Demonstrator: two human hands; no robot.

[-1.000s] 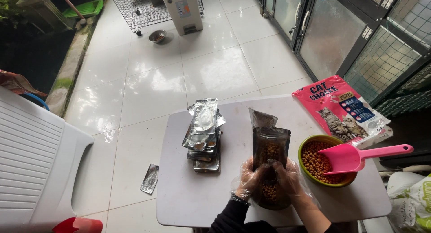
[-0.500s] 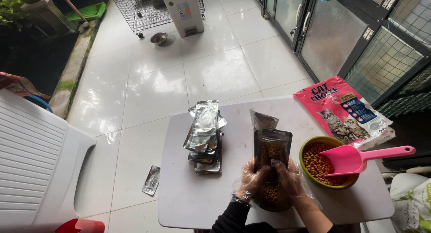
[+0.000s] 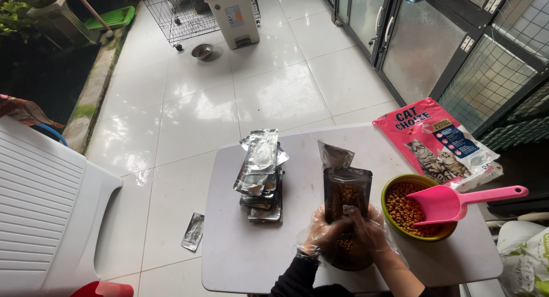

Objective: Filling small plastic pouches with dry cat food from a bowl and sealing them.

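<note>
we hold the clear pouch of kibble upright on the counter, left hand and right hand closed round its middle. it looks soft, slippery and bottom-heavy; we judge low on its sides the best grip.

Your left hand and right hand both wear thin, clear disposable plastic gloves, loose and crinkled, with slack film bunching past the wrists. At 7 o'clock from the left hand there's a dark sleeve, black probably, though it's cropped by the frame edge. At 5 o'clock from the right hand, the forearm is bare.
</note>
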